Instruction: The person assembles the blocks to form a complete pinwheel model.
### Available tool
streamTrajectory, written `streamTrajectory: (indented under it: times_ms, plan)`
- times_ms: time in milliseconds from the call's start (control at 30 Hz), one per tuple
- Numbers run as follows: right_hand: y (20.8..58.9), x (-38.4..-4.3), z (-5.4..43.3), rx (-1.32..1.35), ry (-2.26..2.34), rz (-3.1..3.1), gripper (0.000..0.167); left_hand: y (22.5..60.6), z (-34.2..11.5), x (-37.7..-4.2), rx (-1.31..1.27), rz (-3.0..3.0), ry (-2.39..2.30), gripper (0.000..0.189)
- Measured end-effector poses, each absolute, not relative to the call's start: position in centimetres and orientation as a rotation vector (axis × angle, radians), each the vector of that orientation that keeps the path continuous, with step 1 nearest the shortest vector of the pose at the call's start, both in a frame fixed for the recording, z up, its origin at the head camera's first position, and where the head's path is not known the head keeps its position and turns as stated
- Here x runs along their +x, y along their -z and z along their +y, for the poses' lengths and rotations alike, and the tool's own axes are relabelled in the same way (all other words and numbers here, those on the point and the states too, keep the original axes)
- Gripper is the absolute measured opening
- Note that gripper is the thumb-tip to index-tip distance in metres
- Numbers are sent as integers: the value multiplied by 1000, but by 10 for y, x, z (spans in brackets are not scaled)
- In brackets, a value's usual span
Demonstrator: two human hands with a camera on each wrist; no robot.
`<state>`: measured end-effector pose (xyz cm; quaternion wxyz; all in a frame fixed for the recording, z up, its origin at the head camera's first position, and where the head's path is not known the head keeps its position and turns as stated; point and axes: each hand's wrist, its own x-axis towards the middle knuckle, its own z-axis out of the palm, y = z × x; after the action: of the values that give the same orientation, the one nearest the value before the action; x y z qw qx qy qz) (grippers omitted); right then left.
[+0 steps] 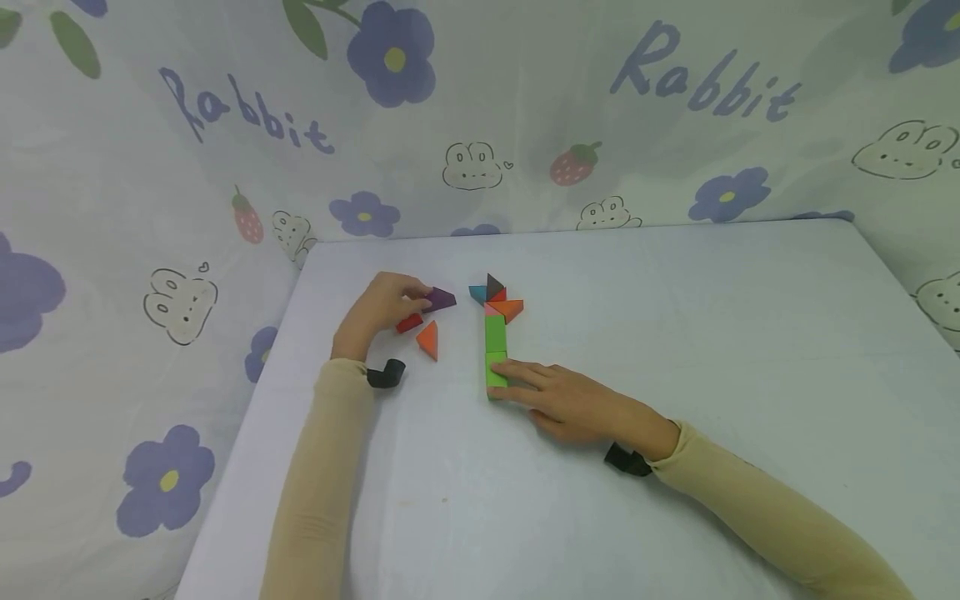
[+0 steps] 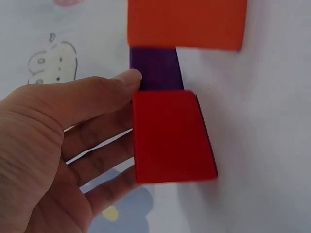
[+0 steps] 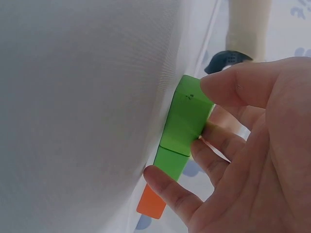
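My left hand (image 1: 386, 300) pinches a purple block (image 1: 441, 300) at its left end, between thumb and fingers. Close by lie a red block (image 1: 409, 323) and an orange triangular block (image 1: 427, 340); the red block (image 2: 172, 138) partly covers the fingers in the left wrist view. With extended fingers, my right hand (image 1: 573, 404) touches the nearer green block (image 1: 497, 371). Another green block (image 1: 496, 333) joins it end to end in a column. Beyond them a cluster holds an orange block (image 1: 512, 309), a dark triangular block (image 1: 494, 288), a blue block (image 1: 477, 293), and small pink and red pieces.
A white-covered table (image 1: 675, 333) bears all the blocks. Behind and to the left hangs a patterned cloth (image 1: 525, 108) with flowers and rabbits. A black wrist strap piece (image 1: 386, 374) sits at the left cuff, another (image 1: 627, 459) at the right.
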<state>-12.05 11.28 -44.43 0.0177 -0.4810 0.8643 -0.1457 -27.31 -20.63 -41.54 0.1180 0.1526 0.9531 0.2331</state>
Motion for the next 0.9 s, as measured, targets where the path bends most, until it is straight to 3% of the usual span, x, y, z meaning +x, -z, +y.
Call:
streamTrajectory:
  times_ms: [300, 900]
  plan:
    - [442, -120, 113, -1497, 426, 2677, 58, 414, -183, -267, 652, 2809, -613, 30]
    - [441, -120, 114, -1534, 433, 2682, 59, 408, -164, -257, 753, 2881, -424, 30]
